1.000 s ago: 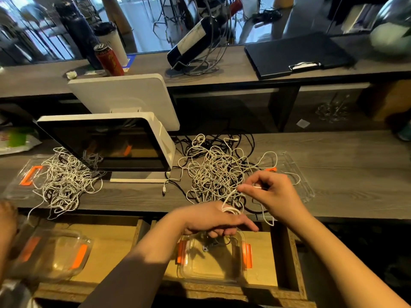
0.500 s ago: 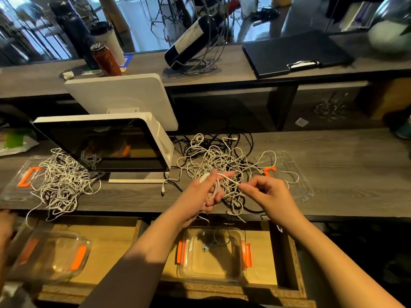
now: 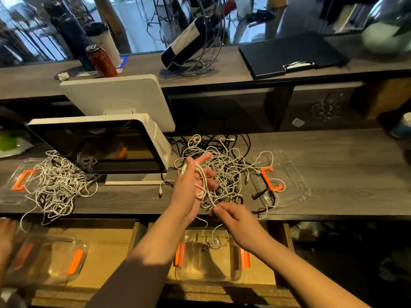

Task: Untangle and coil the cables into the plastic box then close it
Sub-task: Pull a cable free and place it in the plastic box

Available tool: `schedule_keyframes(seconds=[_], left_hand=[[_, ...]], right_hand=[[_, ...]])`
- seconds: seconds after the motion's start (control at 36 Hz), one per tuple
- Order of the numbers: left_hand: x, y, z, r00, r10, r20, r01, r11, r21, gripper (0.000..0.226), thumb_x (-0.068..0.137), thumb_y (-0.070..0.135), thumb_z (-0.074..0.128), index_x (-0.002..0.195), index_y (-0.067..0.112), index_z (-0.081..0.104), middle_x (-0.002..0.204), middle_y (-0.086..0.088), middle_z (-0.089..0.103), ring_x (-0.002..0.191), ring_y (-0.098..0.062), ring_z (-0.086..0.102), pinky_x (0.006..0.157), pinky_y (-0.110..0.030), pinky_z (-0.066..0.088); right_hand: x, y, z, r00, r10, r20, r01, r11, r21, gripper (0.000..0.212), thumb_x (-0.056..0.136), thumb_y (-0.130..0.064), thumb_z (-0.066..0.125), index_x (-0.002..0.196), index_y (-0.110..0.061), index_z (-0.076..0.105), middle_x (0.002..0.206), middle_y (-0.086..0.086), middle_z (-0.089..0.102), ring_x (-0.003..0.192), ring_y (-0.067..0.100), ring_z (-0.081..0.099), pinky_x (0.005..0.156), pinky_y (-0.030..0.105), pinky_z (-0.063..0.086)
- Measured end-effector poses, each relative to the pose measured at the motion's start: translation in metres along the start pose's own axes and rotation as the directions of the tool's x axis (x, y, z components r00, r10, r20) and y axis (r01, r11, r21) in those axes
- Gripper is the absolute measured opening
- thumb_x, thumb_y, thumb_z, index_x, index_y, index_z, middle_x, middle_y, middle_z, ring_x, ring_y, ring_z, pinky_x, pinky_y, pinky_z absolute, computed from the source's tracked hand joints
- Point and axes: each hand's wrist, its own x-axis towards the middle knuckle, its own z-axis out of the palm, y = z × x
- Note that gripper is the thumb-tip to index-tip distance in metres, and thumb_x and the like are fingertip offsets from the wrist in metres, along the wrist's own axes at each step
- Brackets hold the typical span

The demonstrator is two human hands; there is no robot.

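A tangle of white and black cables (image 3: 224, 172) lies on the grey wooden counter. My left hand (image 3: 192, 185) is raised over it, palm toward me, with a white cable (image 3: 201, 187) looped around its fingers. My right hand (image 3: 233, 218) is just below, pinching the same white cable between thumb and fingers. A clear plastic box (image 3: 209, 258) with orange clips sits in the open drawer under my hands, with a small coil and a loose cable end in it. Its clear lid (image 3: 287, 176) with an orange clip lies on the counter to the right.
A second cable pile (image 3: 57, 185) lies on another lid at the left. A white point-of-sale screen (image 3: 100, 143) stands behind it. Another clear box (image 3: 44, 261) sits in the left drawer, with another person's hand (image 3: 5, 238) at the frame edge. Bottles and a black folder (image 3: 289, 54) sit on the upper shelf.
My left hand rose from above the box to over the cable pile and turned palm up with cable loops on it. My right hand dropped toward the counter's front edge.
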Motion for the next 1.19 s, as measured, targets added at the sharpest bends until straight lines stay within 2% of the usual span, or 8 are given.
schedule_keyframes(seconds=[0.19, 0.5, 0.58, 0.69, 0.81, 0.94, 1.06, 1.19], left_hand=[[0.004, -0.003, -0.013, 0.997, 0.037, -0.065, -0.036, 0.999, 0.016, 0.050, 0.106, 0.051, 0.030, 0.129, 0.021, 0.062, 0.060, 0.005, 0.037, 0.049, -0.005, 0.026, 0.042, -0.019, 0.022], [0.012, -0.019, -0.007, 0.938, 0.254, -0.235, -0.115, 0.869, 0.481, 0.048, 0.108, 0.047, 0.028, 0.099, 0.025, 0.070, 0.058, 0.007, 0.030, 0.045, -0.004, 0.028, 0.044, -0.022, 0.024], [0.013, -0.024, -0.001, 0.961, 0.200, -0.190, -0.053, 0.809, 0.586, 0.049, 0.106, 0.050, 0.031, 0.095, 0.022, 0.069, 0.067, 0.002, 0.046, 0.055, -0.002, 0.042, 0.054, -0.022, 0.035], [0.011, -0.031, -0.002, 0.992, 0.057, -0.114, 0.030, 0.766, 0.642, 0.066, 0.098, 0.066, 0.025, 0.088, 0.022, 0.073, 0.103, -0.023, 0.069, 0.095, -0.037, 0.063, 0.087, -0.042, 0.046], [0.009, -0.036, -0.003, 0.985, -0.170, 0.007, 0.122, 0.731, 0.671, 0.088, 0.087, 0.077, 0.008, 0.085, 0.022, 0.077, 0.053, 0.006, 0.043, 0.054, -0.014, 0.043, 0.066, -0.032, 0.035], [-0.005, -0.035, -0.002, 0.938, -0.339, 0.069, 0.222, 0.745, 0.629, 0.078, 0.096, 0.070, 0.009, 0.151, 0.024, 0.041, 0.135, -0.011, 0.063, 0.126, -0.027, 0.058, 0.105, -0.034, 0.041], [-0.012, -0.035, -0.002, 0.885, -0.456, 0.098, 0.311, 0.734, 0.604, 0.075, 0.088, 0.081, 0.009, 0.129, 0.034, 0.051, 0.073, 0.003, 0.057, 0.059, -0.005, 0.051, 0.053, -0.020, 0.038], [-0.012, -0.036, -0.006, 0.752, -0.575, 0.322, 0.386, 0.780, 0.492, 0.096, 0.080, 0.090, 0.016, 0.132, 0.019, 0.052, 0.067, 0.000, 0.047, 0.050, -0.005, 0.032, 0.043, -0.015, 0.022]], right_hand=[[-0.010, 0.000, 0.012, 0.991, 0.081, 0.110, -0.075, 0.996, -0.057, 0.025, 0.105, -0.032, 0.047, 0.106, -0.022, 0.070, 0.053, -0.026, 0.054, 0.051, -0.004, 0.047, 0.055, 0.022, 0.031], [-0.021, -0.022, 0.017, 0.975, -0.063, 0.212, 0.110, 0.970, -0.217, 0.025, 0.102, -0.026, 0.045, 0.115, -0.025, 0.066, 0.064, -0.009, 0.054, 0.059, 0.007, 0.050, 0.059, 0.028, 0.037], [-0.019, -0.028, 0.010, 0.973, -0.093, 0.212, 0.142, 0.963, -0.228, 0.023, 0.100, -0.022, 0.045, 0.106, -0.020, 0.068, 0.058, -0.011, 0.049, 0.056, 0.005, 0.049, 0.056, 0.022, 0.034], [-0.014, -0.029, 0.002, 0.971, -0.134, 0.196, 0.189, 0.936, -0.296, 0.022, 0.097, -0.025, 0.045, 0.091, -0.017, 0.065, 0.059, -0.009, 0.048, 0.057, 0.009, 0.047, 0.060, 0.034, 0.038], [-0.014, -0.027, -0.005, 0.972, -0.171, 0.164, 0.216, 0.924, -0.314, 0.021, 0.097, -0.031, 0.045, 0.096, -0.024, 0.065, 0.065, -0.006, 0.057, 0.060, 0.008, 0.052, 0.061, 0.030, 0.042], [-0.008, -0.032, -0.026, 0.973, -0.224, 0.061, 0.232, 0.930, -0.284, 0.014, 0.100, -0.025, 0.054, 0.099, -0.022, 0.068, 0.079, -0.007, 0.067, 0.071, 0.003, 0.060, 0.075, 0.015, 0.046], [0.003, -0.033, -0.045, 0.961, -0.276, -0.036, 0.250, 0.912, -0.325, 0.013, 0.093, -0.036, 0.064, 0.090, -0.023, 0.069, 0.075, -0.012, 0.066, 0.071, 0.003, 0.062, 0.065, 0.028, 0.049], [0.020, -0.030, -0.073, 0.927, -0.339, -0.161, 0.229, 0.851, -0.473, 0.041, 0.079, -0.063, 0.061, 0.079, -0.022, 0.063, 0.058, -0.013, 0.054, 0.053, 0.003, 0.049, 0.052, 0.025, 0.036]])
